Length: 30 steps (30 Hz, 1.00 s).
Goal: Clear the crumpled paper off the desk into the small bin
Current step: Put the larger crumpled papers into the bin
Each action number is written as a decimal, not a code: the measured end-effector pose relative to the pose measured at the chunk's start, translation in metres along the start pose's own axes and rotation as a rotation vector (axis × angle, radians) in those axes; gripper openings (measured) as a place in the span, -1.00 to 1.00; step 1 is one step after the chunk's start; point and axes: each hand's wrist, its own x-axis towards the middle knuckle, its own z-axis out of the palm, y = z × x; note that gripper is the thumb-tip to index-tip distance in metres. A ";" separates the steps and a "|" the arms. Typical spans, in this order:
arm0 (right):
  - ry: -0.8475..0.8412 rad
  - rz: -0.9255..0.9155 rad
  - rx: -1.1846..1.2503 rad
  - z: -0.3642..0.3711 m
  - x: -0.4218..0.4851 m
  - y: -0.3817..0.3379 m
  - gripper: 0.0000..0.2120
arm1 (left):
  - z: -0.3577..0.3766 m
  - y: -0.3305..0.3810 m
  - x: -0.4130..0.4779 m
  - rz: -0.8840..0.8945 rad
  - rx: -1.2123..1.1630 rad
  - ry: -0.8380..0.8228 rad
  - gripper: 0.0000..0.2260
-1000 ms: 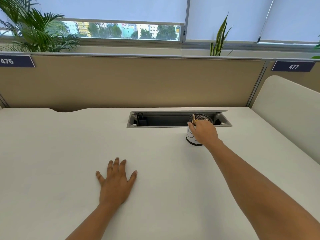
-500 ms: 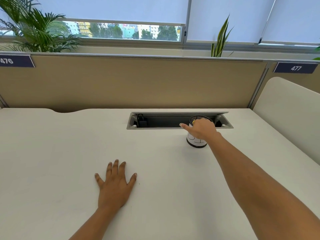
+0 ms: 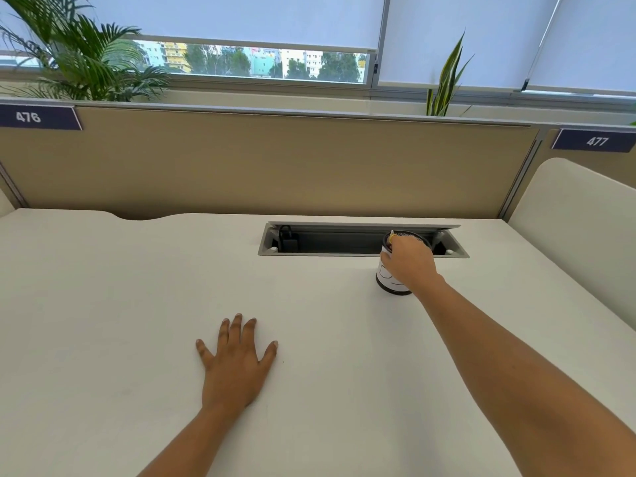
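Observation:
A small black mesh bin [image 3: 388, 283] with a white label stands on the white desk [image 3: 103, 304], just in front of the cable tray. My right hand [image 3: 409, 263] covers its top and near side. The fingers curl over the rim and the thumb lies against the outer wall. A small yellowish scrap of paper [image 3: 392, 237] shows at the rim by my fingertips. The inside of the bin is mostly hidden by the hand. My left hand [image 3: 234, 370] rests flat on the desk, fingers spread, holding nothing. No loose paper shows on the desk surface.
A recessed cable tray [image 3: 344, 242] with its lid raised runs along the back of the desk, with a black plug [image 3: 287, 241] inside. A beige partition [image 3: 275, 160] closes the far side. A white side panel [image 3: 578, 235] stands at the right.
Half a second ago my right hand lay over the bin with a finger stretched out; now the fingers are curled over the rim again. My left hand has stayed flat on the desk.

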 end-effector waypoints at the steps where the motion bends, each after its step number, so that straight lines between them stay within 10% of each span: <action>1: 0.009 -0.003 0.002 -0.002 -0.001 -0.001 -0.82 | 0.000 0.000 0.000 0.000 0.000 -0.001 -0.45; 14: 0.168 -0.182 0.063 0.006 -0.053 -0.009 -0.67 | -0.004 -0.004 -0.011 0.033 -0.009 0.010 -0.49; 30: -0.355 -0.147 0.263 0.057 -0.182 -0.109 -0.50 | -0.022 -0.060 -0.092 0.035 -0.084 0.049 -0.52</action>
